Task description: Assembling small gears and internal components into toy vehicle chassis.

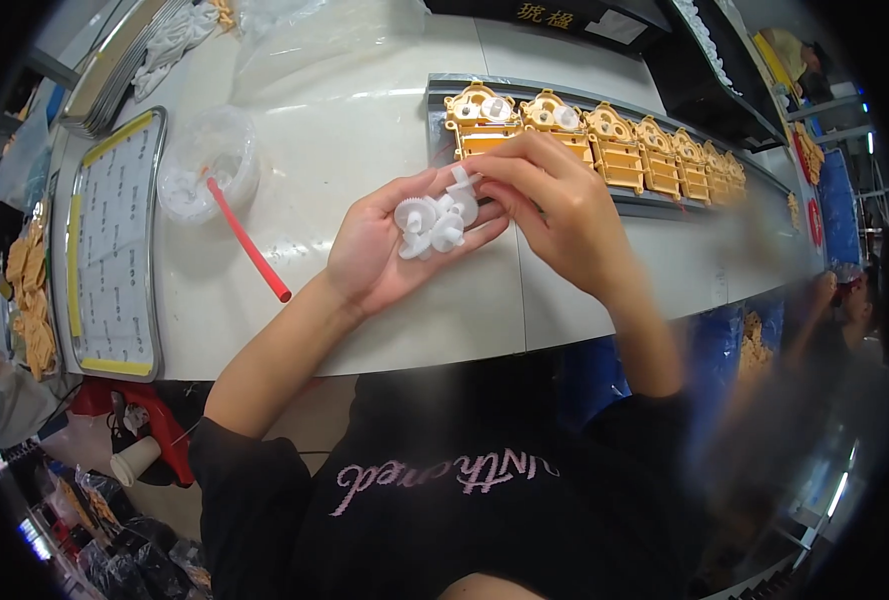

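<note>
My left hand (377, 252) lies palm up over the white table (365, 130), cupping several small white plastic gears (433, 223). My right hand (555, 205) reaches in from the right, and its fingertips pinch one white gear (462, 180) at the top of the pile. Just beyond both hands, a row of yellow plastic gearbox housings (615, 140) sits on a grey tray (435, 90); the two at the left end hold white gears.
A clear plastic tub (210, 165) with white bits and a red stick (248, 245) stands to the left. Farther left lies a metal tray (115, 250) with a printed sheet. More yellow parts (30, 300) are heaped at the far left edge. Black bins (705, 60) stand behind.
</note>
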Motion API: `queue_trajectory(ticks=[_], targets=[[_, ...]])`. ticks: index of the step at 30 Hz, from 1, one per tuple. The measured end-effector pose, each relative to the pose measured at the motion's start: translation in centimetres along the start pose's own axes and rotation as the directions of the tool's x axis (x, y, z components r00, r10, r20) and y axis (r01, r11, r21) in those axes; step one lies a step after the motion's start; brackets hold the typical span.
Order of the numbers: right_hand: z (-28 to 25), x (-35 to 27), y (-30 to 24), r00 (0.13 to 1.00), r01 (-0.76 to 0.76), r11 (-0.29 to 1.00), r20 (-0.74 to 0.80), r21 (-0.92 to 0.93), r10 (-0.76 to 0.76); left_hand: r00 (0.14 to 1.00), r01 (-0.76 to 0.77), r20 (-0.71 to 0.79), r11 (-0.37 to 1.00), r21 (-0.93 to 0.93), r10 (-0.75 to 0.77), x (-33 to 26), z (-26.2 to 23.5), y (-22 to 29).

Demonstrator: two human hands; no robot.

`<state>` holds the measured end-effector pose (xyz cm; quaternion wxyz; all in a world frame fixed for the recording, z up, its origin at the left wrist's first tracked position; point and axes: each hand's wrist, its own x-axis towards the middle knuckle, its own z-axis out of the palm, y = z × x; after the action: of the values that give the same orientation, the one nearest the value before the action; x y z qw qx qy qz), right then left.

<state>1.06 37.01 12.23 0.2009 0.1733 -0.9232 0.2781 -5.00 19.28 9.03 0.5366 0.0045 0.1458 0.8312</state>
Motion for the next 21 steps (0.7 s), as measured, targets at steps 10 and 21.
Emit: queue_trajectory(ticks=[10, 21], targets=[[-3.4, -0.9, 3.1, 0.965, -0.052, 0.993, -0.260, -0.105, 0.023, 0.999, 0.046, 0.010, 0.999, -0.019, -0.045, 0.0, 0.0, 0.2], [-6.6, -4.4, 10.8, 0.954, -0.299, 0.850, -0.168, -0.434, 0.250, 0.997, 0.074, -0.011, 0.991, -0.111, -0.076, 0.4, -0.4, -0.8]])
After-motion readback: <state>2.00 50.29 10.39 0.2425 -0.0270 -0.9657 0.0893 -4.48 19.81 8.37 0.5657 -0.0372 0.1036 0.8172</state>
